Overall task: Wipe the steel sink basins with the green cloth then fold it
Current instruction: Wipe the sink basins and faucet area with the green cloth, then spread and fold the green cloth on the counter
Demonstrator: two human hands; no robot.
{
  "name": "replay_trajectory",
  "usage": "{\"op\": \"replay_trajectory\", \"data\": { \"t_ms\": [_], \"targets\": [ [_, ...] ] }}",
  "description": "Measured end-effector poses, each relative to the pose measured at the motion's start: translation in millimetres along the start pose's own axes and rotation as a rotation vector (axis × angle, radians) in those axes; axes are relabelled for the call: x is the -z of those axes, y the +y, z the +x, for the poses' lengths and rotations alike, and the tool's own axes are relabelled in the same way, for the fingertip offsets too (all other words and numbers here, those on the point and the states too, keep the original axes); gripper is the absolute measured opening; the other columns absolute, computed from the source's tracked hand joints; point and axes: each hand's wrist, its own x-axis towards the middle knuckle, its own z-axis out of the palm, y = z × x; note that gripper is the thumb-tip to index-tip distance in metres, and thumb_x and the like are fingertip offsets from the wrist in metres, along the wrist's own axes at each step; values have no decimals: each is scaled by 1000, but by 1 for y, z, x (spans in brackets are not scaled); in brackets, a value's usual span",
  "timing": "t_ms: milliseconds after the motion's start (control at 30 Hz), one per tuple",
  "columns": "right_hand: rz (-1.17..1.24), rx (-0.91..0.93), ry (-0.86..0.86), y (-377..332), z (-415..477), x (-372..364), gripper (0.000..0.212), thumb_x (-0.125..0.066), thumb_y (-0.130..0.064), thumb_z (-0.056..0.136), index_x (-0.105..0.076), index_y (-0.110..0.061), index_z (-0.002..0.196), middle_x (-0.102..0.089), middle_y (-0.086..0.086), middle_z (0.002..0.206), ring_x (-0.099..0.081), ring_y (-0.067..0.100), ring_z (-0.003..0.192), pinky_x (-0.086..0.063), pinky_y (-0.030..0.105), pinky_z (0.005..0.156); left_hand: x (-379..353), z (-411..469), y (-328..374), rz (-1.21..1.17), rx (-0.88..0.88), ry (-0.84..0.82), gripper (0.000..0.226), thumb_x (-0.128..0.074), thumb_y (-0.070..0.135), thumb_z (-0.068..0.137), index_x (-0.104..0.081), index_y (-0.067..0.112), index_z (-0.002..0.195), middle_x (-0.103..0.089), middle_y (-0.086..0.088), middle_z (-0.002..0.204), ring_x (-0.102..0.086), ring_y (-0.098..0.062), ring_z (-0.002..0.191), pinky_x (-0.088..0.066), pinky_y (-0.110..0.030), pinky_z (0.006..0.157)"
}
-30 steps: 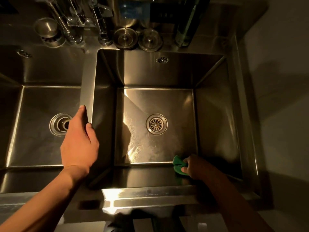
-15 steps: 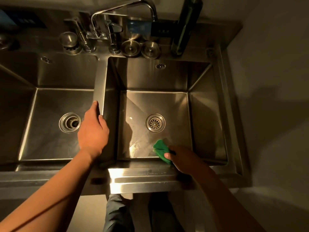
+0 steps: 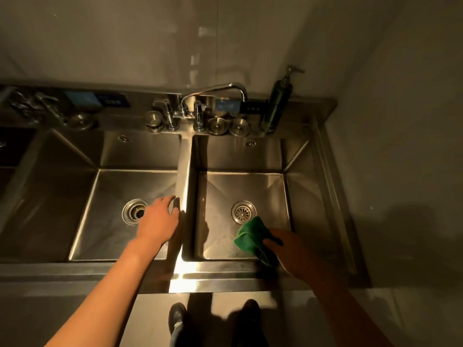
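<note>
Faucet [image 3: 215, 90], soap dispenser [image 3: 276, 106] stand behind basin [image 3: 300, 196]; right hand [image 3: 298, 251] grips green cloth [image 3: 250, 236].

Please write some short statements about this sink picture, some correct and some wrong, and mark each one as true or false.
1. The right hand holds the green cloth inside the right basin. True.
2. The left hand also grips the cloth. False: it holds nothing, and its fingers rest at the divider between the two basins.
3. The cloth hides the right drain completely. False: nearly the whole strainer shows, and the bunched cloth sits at its near edge.
4. A pump bottle stands on the back ledge, to the right of the faucet. True.
</note>
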Motion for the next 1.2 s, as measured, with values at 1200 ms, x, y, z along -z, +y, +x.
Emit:
{"op": "replay_trajectory", "data": {
  "t_ms": [1200],
  "targets": [
    [30,772,-159,-246,-69,-21,29,-53,-16,103,-68,-32,123,-73,-14,108,-68,1,103,-57,19,82,185,-276,17,-87,88,694,36,-47,48,101,-55,42,136,-41,26,147,-32,5,139,-36,-35,119]
  ]
}}
